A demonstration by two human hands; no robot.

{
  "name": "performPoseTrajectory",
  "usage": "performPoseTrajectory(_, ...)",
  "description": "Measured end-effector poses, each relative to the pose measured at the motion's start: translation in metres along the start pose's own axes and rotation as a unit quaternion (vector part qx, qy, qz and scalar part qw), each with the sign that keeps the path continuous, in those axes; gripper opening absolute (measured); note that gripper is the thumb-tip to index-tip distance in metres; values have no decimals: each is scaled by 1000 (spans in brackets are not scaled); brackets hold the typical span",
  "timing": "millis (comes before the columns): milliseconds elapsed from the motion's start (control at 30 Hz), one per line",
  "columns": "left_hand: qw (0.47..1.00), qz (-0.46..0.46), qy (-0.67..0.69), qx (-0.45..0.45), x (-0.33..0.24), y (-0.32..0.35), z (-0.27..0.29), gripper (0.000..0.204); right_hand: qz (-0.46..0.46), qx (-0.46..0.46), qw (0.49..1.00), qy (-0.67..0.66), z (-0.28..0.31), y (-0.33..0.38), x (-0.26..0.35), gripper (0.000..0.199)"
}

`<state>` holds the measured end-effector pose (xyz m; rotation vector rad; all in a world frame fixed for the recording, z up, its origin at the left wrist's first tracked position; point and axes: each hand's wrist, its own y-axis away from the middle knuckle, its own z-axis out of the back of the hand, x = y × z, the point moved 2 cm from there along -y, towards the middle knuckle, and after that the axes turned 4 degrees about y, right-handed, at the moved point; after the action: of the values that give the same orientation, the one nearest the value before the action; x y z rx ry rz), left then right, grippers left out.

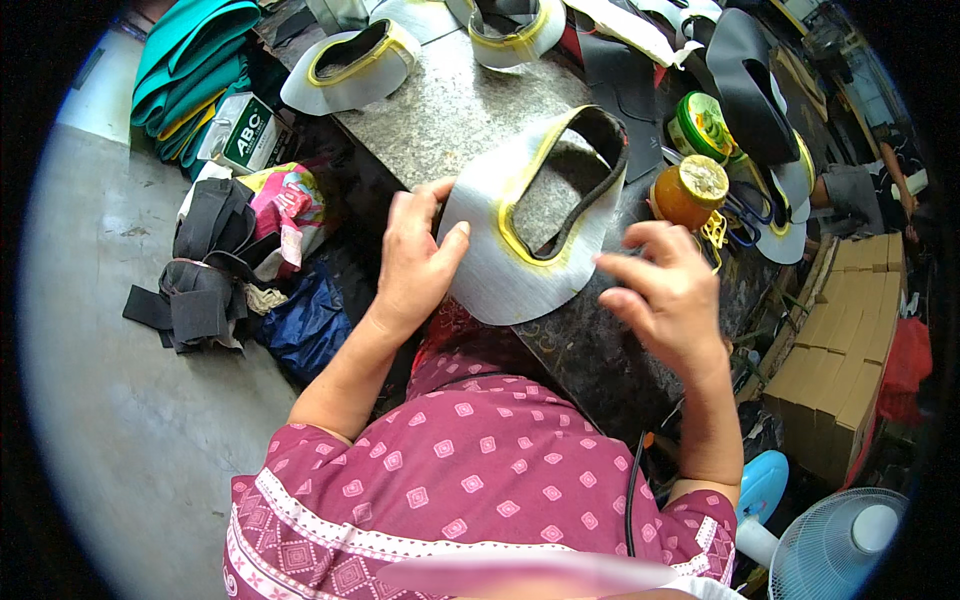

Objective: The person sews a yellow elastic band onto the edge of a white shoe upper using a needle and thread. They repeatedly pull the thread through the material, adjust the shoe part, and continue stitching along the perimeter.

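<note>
In front of me is a silver-grey collar-shaped sheet piece (pixel 480 215), tilted up, with a yellow glue-like band around its oval opening and a black inner lining. My left hand (pixel 415 255) grips its left edge, thumb on the near face and fingers partly hidden behind. By the right edge, my right hand (pixel 665 290) has its fingers bent and apart; the index fingertip is close to the rim, and I cannot tell if it touches. Nothing shows between those fingers. A jar of amber glue-like stuff (pixel 688 195) with a crusted top stands just beyond the right hand.
Similar grey collar pieces (pixel 395 62) lie along the far side of the dark worktable (pixel 425 130). Right of the jar are a green round tub (pixel 700 128) and blue-handled scissors (pixel 748 215). Cloth scraps (pixel 215 225) pile at left; cardboard (pixel 835 350) and a fan (pixel 840 545) stand right.
</note>
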<state>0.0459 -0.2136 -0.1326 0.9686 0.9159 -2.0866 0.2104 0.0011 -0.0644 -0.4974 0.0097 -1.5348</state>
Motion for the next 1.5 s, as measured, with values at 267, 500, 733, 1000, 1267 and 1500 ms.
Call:
performPoseTrajectory(267, 953, -262, -150, 16, -55, -53, -12, 46, -154, -198, 967, 48, 53, 26, -51, 32)
performPoseTrajectory(500, 890, -391, -145, 186, -123, -109, -130, 54, -176, -220, 954, 102, 58, 25, -59, 40)
performPoseTrajectory(733, 919, -299, -63, 251, -109, -133, -159, 32, -206, -191, 947, 155, 49, 23, -76, 40)
performPoseTrajectory(1000, 920, -332, -16, 209, -103, -135, -164, 35, -150, -109, 924, 335, 18, -3, -95, 36)
performPoseTrajectory(1267, 922, -346, 9, 174, -111, -127, -146, 42, -163, -132, 920, 330, 36, 18, -82, 40)
performPoseTrajectory(1500, 978, -151, 8, 142, -38, -170, -58, 40, -137, -184, 950, 211, 53, 14, -50, 35)
